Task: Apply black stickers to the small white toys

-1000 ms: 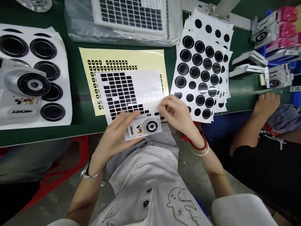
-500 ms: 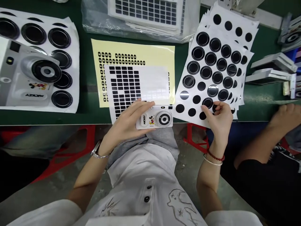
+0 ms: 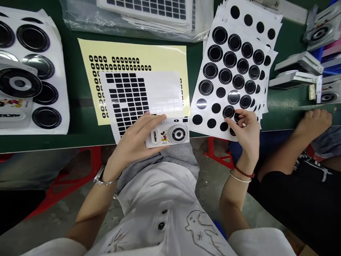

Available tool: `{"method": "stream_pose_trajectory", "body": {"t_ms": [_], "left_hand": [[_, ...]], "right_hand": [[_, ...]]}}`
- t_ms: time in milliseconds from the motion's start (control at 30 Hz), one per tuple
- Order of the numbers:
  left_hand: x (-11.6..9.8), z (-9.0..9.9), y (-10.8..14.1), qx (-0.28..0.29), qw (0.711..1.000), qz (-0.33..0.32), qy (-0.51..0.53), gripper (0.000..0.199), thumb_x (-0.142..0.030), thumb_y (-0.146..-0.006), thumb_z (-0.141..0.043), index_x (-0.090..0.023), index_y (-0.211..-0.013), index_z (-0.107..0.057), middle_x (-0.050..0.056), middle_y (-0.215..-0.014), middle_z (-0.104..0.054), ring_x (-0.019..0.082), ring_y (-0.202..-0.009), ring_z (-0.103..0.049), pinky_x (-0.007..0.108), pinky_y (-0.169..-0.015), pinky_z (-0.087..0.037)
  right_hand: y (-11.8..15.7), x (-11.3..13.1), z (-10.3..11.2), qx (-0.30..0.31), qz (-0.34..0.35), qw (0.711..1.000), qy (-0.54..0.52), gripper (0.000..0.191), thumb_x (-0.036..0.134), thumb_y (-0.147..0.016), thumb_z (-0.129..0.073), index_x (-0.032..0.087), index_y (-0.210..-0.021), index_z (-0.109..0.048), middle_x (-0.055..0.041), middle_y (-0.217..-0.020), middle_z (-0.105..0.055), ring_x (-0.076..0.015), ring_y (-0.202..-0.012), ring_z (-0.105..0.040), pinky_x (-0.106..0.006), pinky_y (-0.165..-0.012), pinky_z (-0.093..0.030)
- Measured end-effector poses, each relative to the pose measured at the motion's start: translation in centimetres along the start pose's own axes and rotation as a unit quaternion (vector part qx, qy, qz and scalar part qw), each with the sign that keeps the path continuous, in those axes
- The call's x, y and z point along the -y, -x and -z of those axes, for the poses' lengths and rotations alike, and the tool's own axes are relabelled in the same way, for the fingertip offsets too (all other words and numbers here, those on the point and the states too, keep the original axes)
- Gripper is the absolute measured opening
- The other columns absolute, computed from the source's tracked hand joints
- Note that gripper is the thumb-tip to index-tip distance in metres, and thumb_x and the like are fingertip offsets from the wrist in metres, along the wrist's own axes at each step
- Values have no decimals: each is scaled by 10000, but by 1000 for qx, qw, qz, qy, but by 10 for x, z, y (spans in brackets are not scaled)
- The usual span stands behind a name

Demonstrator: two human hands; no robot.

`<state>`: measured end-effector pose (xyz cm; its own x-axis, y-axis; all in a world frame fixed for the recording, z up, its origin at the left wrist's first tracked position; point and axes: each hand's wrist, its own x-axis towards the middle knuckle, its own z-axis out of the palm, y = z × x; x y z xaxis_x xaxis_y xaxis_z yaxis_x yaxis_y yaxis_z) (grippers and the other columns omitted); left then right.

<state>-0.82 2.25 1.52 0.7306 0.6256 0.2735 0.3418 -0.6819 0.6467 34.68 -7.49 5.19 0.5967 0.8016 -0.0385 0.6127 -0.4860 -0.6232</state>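
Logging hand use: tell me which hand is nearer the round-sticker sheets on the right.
Right: the right hand is at the near edge of the sheets; the left hand holds a camera off to their left.

Our bare right hand [image 3: 246, 131], red bracelet at its wrist, has left the lens end of the white rectangular camera [image 3: 157, 143] (it was right beside it a second ago) and is now over the white paper sheet of round black stickers [image 3: 229, 86], near its lower circles.

Looked like a factory assembly workshop: green workbench [image 3: 77, 138] carried stacked round-sticker sheets [image 3: 234, 71], several matching Mickey cameras [image 3: 167, 134] were around, co-worker's hand [image 3: 315, 122] at same edge, red stool legs [image 3: 95, 165] below.
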Motion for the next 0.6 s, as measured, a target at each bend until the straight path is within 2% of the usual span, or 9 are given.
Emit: {"method": "stream_pose_trajectory", "body": {"t_ms": [133, 233, 333, 467, 600], "left_hand": [[0, -1, 0, -4, 1000, 1, -7, 798, -536, -997, -722, -290, -1661, -354, 104, -1501, -654, 351, -1364, -659, 620, -1259, -486], [0, -2, 0, -5, 1000, 3, -10, 806, -549, -996, -717, -297, -1664, -345, 97, -1507, -651, 354, -1361, -661, 623, -1263, -480], [0, -2, 0, -6, 1000, 0, -12, 813, -545, -990, -727, -298, -1662, -343, 98, -1496, -659, 353, -1349, -670, 629, -1260, -478], [1, -2, 0, -6, 1000, -10, -11, 815, -521, -984, -746, -274, -1655, -356, 115, -1497, -657, 352, -1357, -665, 621, -1258, -483], [1, -3, 0, -5, 1000, -10, -12, 819, -547, -981, -740, -294, -1656, -350, 109, -1502, -655, 359, -1353, -666, 644, -1252, -479]], "right_hand": [[-7, 1, 2, 3, -58, 997, 44, 460, 463, -724, -865, 234, -1064, -656, 1, -1007, -518, -141, -758, -468, -363, -769, -466], [-5, 5, -3, 11, -59, 997, 46, 395, 450, -745, -838, 232, -999, -629, 3, -984, -517, -164, -820, -505, -367, -790, -455], [1, 10, -8, 4, -45, 998, 43, 312, 443, -813, -762, 229, -991, -622, 2, -964, -518, -163, -804, -503, -369, -782, -456], [7, 15, -11, -43, -54, 996, 56, 462, 492, -760, -828, 222, -1080, -631, -15, -1031, -508, -171, -828, -513, -384, -803, -478], [4, 20, -12, -44, -87, 992, 85, 500, 525, -713, -875, 231, -1016, -608, -16, -1015, -539, -210, -909, -547, -391, -813, -443]]}}
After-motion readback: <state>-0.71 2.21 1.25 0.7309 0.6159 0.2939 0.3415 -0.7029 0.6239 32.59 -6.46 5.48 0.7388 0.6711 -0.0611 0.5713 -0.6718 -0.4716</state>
